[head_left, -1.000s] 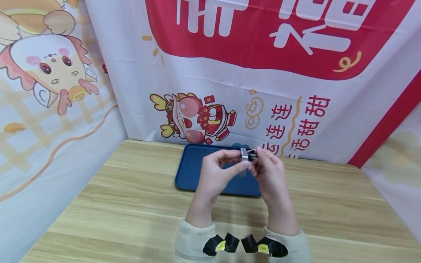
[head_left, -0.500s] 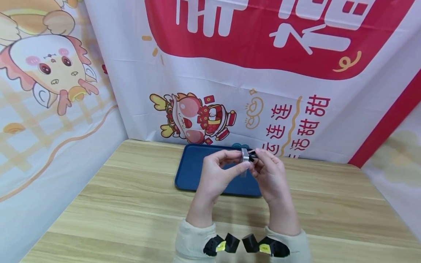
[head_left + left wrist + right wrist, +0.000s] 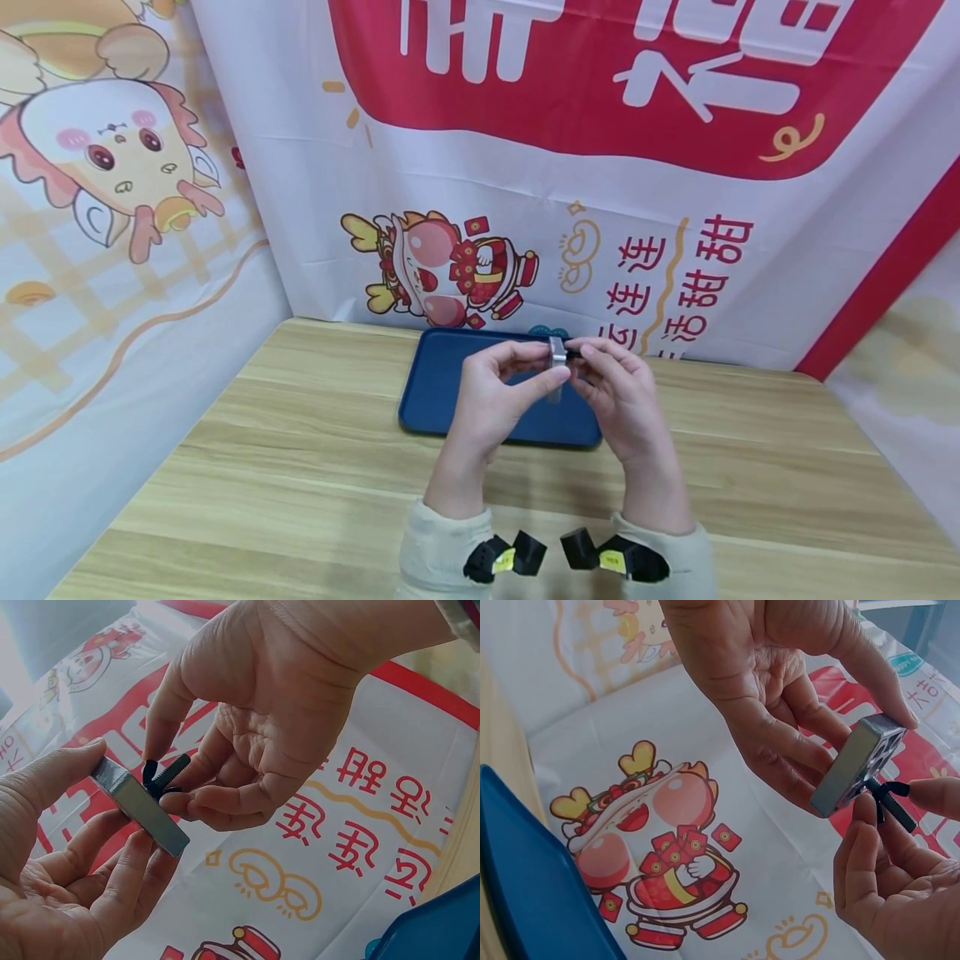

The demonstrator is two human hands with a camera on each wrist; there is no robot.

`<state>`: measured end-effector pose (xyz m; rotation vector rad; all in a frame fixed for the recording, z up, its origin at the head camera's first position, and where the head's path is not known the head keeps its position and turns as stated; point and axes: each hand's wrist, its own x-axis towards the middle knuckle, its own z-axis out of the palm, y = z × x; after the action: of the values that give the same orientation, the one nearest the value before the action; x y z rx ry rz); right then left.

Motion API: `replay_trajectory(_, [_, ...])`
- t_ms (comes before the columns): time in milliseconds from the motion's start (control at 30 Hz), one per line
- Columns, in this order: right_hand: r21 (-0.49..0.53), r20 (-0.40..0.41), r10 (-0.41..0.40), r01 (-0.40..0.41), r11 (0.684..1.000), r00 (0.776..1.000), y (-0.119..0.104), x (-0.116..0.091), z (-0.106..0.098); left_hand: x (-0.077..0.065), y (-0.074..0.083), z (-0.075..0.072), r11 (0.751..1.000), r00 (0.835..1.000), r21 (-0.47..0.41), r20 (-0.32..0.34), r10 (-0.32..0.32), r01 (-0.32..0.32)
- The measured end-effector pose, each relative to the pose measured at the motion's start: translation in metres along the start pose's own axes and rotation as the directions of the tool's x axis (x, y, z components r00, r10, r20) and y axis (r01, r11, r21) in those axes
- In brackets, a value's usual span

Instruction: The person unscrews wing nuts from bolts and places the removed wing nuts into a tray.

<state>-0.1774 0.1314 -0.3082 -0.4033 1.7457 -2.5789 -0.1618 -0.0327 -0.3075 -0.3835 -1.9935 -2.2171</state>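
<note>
Over the blue tray (image 3: 435, 383), my left hand (image 3: 495, 392) pinches a flat grey metal block (image 3: 146, 814) by its edges, thumb on one side and fingers on the other. A black threaded bolt (image 3: 174, 772) sticks out of the block's face towards my right hand (image 3: 621, 400). On the bolt, close against the block, sits a black wing nut (image 3: 895, 788). The right hand's fingertips pinch the wings of this nut. In the right wrist view, the block's face (image 3: 885, 754) shows recesses. Fingers partly cover the nut in the head view.
The tray lies on a wood-grain table (image 3: 300, 467) against a printed cloth backdrop (image 3: 300, 208). Cloth also hangs at the left and right sides. Black wrist devices (image 3: 498, 558) are strapped over the light sleeves.
My right hand has shifted slightly right, and its fingers have turned and now cover more of the black wing nut. The left hand and the block stay nearly still.
</note>
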Motion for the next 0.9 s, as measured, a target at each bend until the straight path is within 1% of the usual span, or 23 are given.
replay_trajectory(333, [-0.056, 0.021, -0.052, 0.053, 0.997, 0.998, -0.002, -0.001, -0.004, -0.001, 0.002, -0.001, 1.000, 1.000, 0.005, -0.005, 0.004, -0.004])
replay_trajectory(533, [-0.130, 0.074, -0.123, 0.132, 0.983, 0.990, -0.002, -0.001, -0.009, -0.002, 0.001, -0.001, 1.000, 1.000, -0.001, 0.004, 0.001, -0.001])
replay_trajectory(633, [-0.188, 0.106, -0.169, 0.187, 0.964, 0.980, 0.000, -0.001, -0.012, -0.002, 0.001, 0.000, 1.000, 1.000, -0.001, 0.007, -0.005, 0.005])
replay_trajectory(733, [-0.259, 0.127, -0.210, 0.237, 0.936, 0.969, 0.001, -0.001, -0.013, -0.001, 0.001, 0.000, 1.000, 1.000, 0.000, 0.003, -0.004, 0.004])
replay_trajectory(900, [-0.376, 0.122, -0.252, 0.279, 0.883, 0.960, 0.001, -0.001, -0.012, -0.001, 0.001, 0.000, 1.000, 1.000, 0.002, -0.001, 0.000, 0.000])
